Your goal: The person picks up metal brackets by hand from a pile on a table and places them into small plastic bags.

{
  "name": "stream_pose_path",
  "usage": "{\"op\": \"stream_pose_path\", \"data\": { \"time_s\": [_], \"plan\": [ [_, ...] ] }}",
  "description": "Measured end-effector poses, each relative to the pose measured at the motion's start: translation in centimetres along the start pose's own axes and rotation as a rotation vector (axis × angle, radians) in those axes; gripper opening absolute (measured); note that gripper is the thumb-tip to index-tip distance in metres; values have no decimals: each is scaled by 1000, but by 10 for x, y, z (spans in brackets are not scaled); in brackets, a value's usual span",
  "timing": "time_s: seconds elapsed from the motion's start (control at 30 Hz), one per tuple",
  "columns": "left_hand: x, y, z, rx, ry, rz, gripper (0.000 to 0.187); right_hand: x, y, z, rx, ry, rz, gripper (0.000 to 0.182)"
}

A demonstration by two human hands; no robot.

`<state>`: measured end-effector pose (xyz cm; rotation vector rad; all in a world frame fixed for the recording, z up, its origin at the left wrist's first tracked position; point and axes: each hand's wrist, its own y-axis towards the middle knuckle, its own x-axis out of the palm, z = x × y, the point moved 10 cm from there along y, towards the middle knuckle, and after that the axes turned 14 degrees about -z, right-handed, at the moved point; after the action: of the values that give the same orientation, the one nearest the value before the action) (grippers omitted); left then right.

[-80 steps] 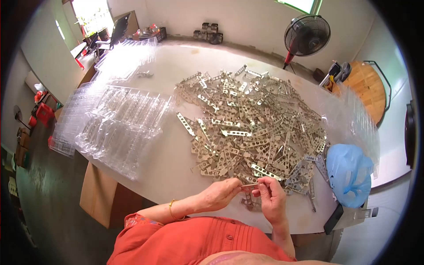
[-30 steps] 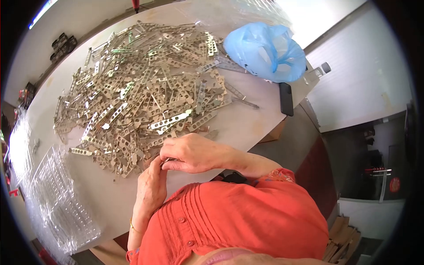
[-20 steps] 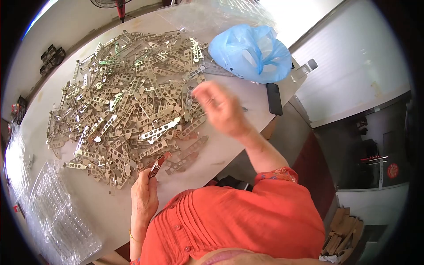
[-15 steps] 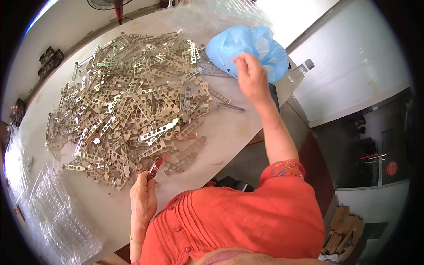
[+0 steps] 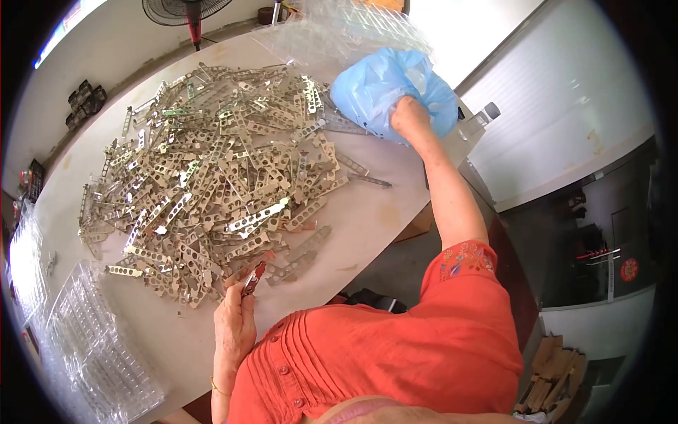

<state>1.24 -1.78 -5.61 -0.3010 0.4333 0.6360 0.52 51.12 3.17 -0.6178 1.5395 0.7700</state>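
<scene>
My right hand (image 5: 409,116) is stretched out to the blue plastic bag (image 5: 381,88) at the far right end of the table (image 5: 367,212); its fingers are sunk into the bag, so I cannot tell whether they are closed on anything. My left hand (image 5: 234,321) rests at the near table edge, fingers pinched on a small metal strip (image 5: 253,278) with a reddish tint. The two hands are well apart.

The strip's long axis runs diagonally, its free end pointing up and to the right, toward the heap. It lies just beside the nearest loose pieces.

Surroundings: a broad heap of perforated metal strips (image 5: 212,162) covers the middle of the table, between my hands. Clear plastic trays (image 5: 85,346) lie at the left end, and more clear plastic (image 5: 346,28) sits beyond the bag. A clear bottle (image 5: 480,116) stands just right of the bag. A fan (image 5: 185,10) stands past the far edge.

Nothing lies between the left hand and the heap. My right forearm crosses the table's right edge.
</scene>
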Motion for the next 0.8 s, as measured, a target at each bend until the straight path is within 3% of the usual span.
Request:
{"op": "stream_pose_path", "data": {
  "time_s": [0.23, 0.33, 0.4, 0.63, 0.8],
  "plan": [
    [0, 0, 4, 6, -16, 6, 17, -12, -6, 0, -18, 119, 14, 30],
    [1, 0, 0, -7, -33, 5, 15, -24, -15, 11, 40, 135, 182, 27],
    [2, 0, -7, -33, -45, -5, 14, -28, -34, 11, 66, 535, 45, 23],
    [9, 2, -20, -124, -576, -50, 16, -27, -107, -24, 46, 955, -92, 17],
    [12, 5, -25, -82, -838, -40, 16, -10, -157, -72, -239, 1397, -102, 14]
  ]
}}
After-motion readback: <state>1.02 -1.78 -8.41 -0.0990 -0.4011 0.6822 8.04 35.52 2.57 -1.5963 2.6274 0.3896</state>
